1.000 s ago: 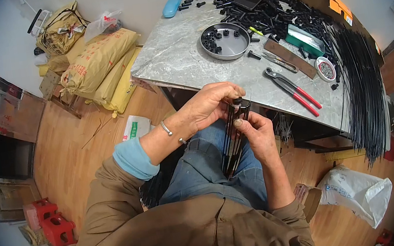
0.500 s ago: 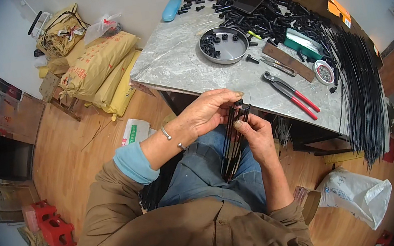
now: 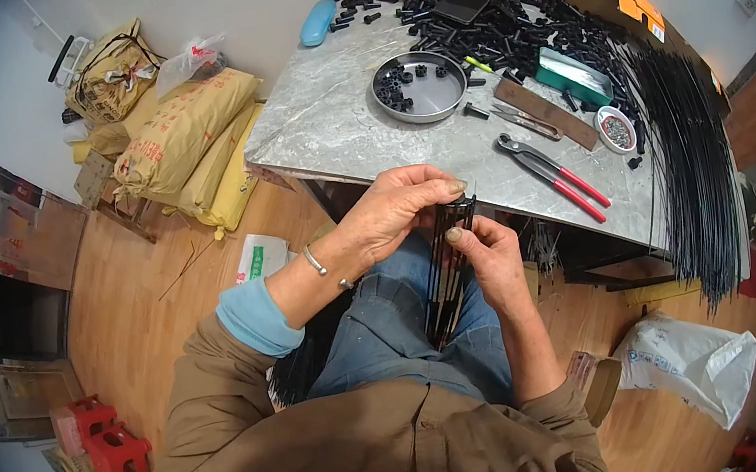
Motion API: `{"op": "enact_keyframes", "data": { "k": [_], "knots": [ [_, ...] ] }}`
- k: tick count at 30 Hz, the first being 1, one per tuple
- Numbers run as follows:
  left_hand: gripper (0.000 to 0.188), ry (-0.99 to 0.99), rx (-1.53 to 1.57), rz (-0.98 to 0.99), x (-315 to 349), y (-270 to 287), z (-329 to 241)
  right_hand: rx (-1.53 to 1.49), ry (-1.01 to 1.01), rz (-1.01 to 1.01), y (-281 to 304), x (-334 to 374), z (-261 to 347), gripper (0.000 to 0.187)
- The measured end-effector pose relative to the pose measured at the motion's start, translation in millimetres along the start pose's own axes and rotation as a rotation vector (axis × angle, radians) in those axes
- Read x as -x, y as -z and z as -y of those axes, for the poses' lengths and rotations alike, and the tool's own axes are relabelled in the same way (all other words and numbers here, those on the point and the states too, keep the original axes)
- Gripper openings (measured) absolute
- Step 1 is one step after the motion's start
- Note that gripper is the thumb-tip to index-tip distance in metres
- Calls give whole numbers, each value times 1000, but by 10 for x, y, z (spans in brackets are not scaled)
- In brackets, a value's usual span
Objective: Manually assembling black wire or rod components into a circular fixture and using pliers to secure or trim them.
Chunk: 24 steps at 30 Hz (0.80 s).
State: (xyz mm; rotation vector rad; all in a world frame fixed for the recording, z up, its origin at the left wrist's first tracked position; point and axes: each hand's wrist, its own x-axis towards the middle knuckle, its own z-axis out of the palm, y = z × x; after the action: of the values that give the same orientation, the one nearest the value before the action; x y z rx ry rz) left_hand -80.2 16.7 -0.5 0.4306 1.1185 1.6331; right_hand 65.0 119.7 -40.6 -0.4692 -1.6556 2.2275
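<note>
Above my lap I hold an upright bundle of thin black rods [image 3: 445,289], spaced apart like a narrow cage, with a dark piece at its top. My left hand [image 3: 403,210] is closed at that top end, thumb and fingers pinching there; a thin pale wire or tip sticks up beside it. Lower down, my right hand [image 3: 494,263] grips the bundle's right side, thumb pressed on the rods. Some of the fingers are hidden behind the rods. The lower end hangs between my thighs.
On the table [image 3: 303,116] stand a round metal tray [image 3: 442,103] with small black parts, red-handled pincers [image 3: 552,178], scissors [image 3: 528,123] and a small white bowl [image 3: 617,133]. Heaped black bolt-like parts [image 3: 504,35] lie behind; long black rods [image 3: 693,172] hang over the right edge.
The view has shifted slightly. My left thumb has come down closer over the bundle's top, where a black knob showed before. My right hand keeps its grip.
</note>
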Motion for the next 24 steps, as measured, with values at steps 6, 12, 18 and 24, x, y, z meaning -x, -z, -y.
{"op": "enact_keyframes", "data": {
  "k": [6,12,18,24],
  "knots": [
    [26,-131,-241,-10,113,-169,1,-19,-22,-82,17,-5,48,19],
    [28,-347,-216,37,75,-138,66,-167,-102,-124,99,6,55,19],
    [27,-315,-166,77,76,-180,60,215,122,-182,-27,117,88,21],
    [26,-280,-156,70,106,-156,92,358,163,-217,-43,86,61,22]
  ]
}}
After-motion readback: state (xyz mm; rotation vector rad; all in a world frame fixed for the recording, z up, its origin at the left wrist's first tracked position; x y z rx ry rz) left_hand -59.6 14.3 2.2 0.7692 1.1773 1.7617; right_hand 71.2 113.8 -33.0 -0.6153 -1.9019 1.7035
